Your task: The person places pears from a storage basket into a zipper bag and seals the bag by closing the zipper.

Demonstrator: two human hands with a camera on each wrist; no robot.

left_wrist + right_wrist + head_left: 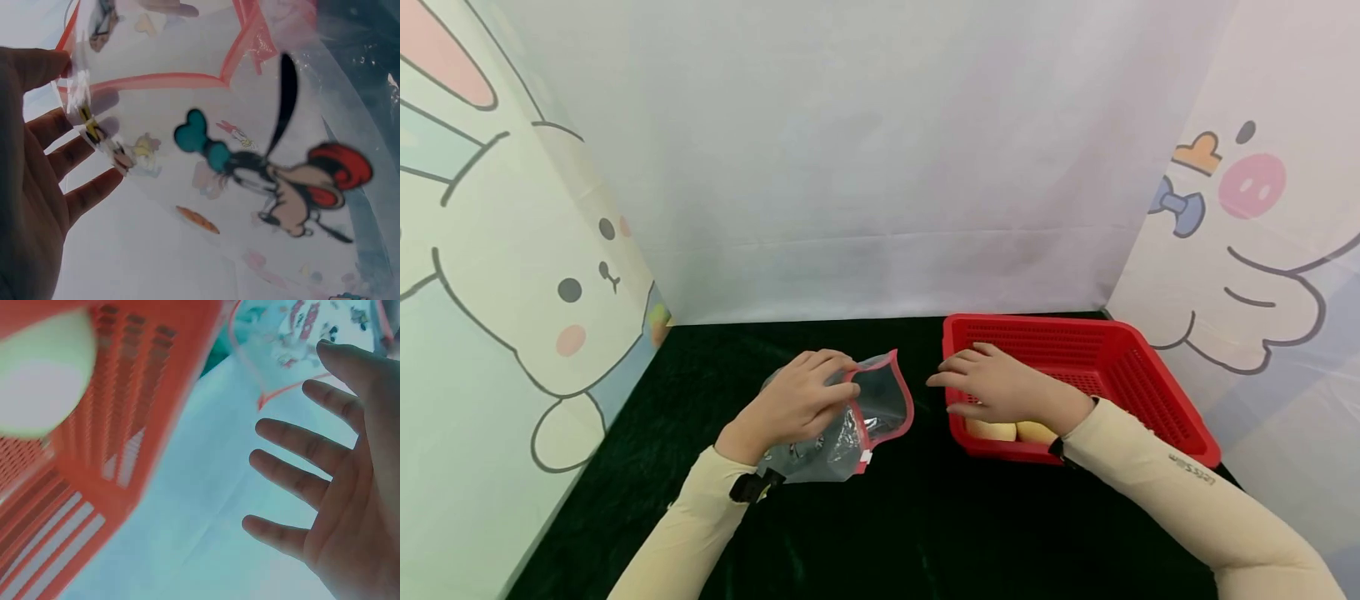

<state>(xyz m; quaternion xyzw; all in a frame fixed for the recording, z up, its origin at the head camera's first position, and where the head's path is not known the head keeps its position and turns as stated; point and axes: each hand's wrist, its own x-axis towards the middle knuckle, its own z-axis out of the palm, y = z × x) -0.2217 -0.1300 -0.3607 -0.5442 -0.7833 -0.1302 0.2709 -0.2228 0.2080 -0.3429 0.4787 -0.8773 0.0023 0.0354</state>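
Observation:
My left hand (797, 404) pinches the upper edge of a clear slider zip bag (837, 457) between thumb and fingers. The bag has a pink rim and a white slider (866, 457), and its mouth gapes toward the right. Cartoon figures are printed on its film, including a dog-like one with a red cap (300, 187) in the left wrist view. My right hand (1000, 387) hovers over the left side of a red basket (1150, 383), fingers spread and holding nothing. Below it in the basket lie pale yellow rounded things (990, 430), partly hidden by the hand.
A dark green cloth (880, 533) covers the table. Behind it hangs a white curtain (880, 167), with cartoon-printed panels to the left and right. The basket has slotted walls and stands at the right side of the table.

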